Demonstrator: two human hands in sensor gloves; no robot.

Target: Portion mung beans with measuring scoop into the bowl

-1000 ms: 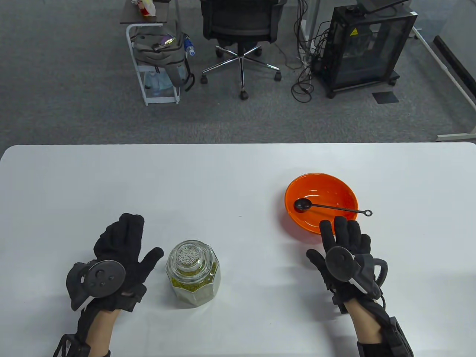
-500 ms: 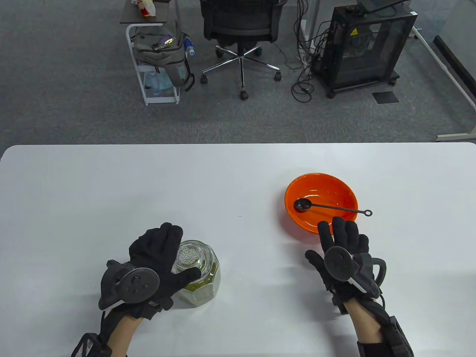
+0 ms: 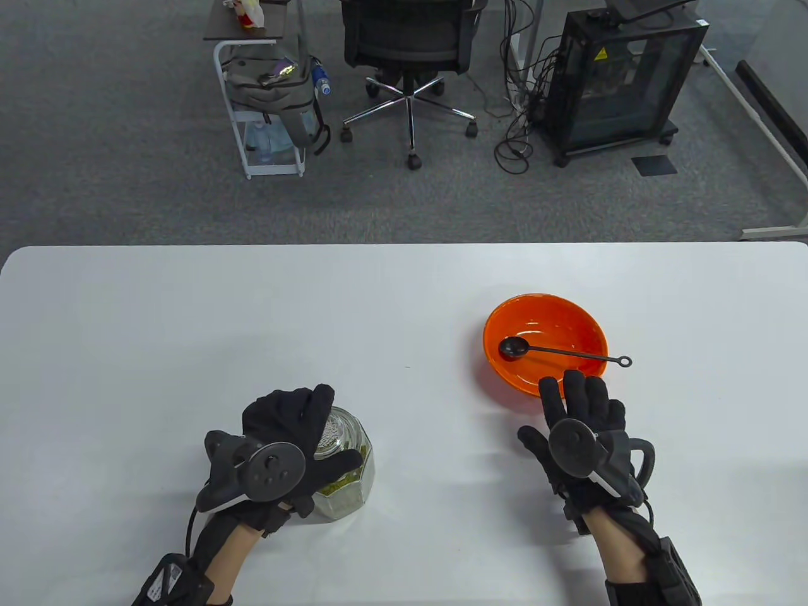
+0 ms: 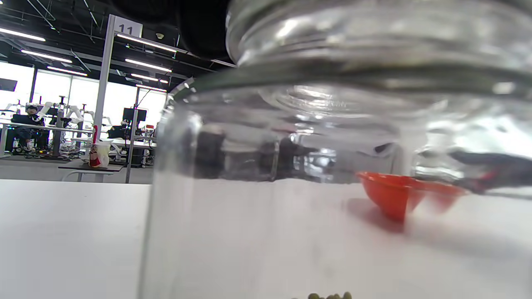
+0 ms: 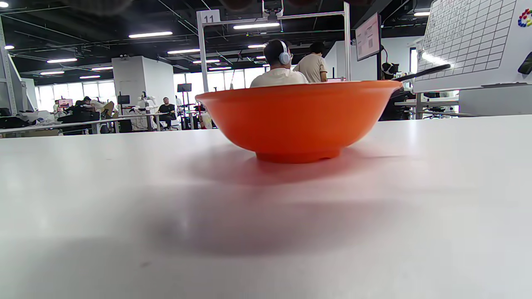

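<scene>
A faceted glass jar (image 3: 348, 489) of green mung beans (image 3: 334, 487) stands near the table's front left. My left hand (image 3: 334, 429) lies over its glass lid (image 3: 339, 437), fingers draped across the top and thumb curled along the near side. In the left wrist view the jar (image 4: 332, 166) fills the frame, with a few beans (image 4: 328, 296) at the bottom edge. The orange bowl (image 3: 568, 315) sits to the right with the black measuring scoop (image 3: 514, 348) lying in it, handle over the right rim. My right hand (image 3: 555, 410) rests flat and empty just short of the bowl (image 5: 297, 120).
The white table (image 3: 404, 297) stretches wide behind the jar and bowl. Beyond its far edge stand an office chair (image 3: 410, 44), a white cart (image 3: 265, 95) with a bag, and a black cabinet (image 3: 625, 76) on the floor.
My left hand has moved right from the bare table onto the jar and closed over its lid. The right hand, bowl and scoop have stayed put.
</scene>
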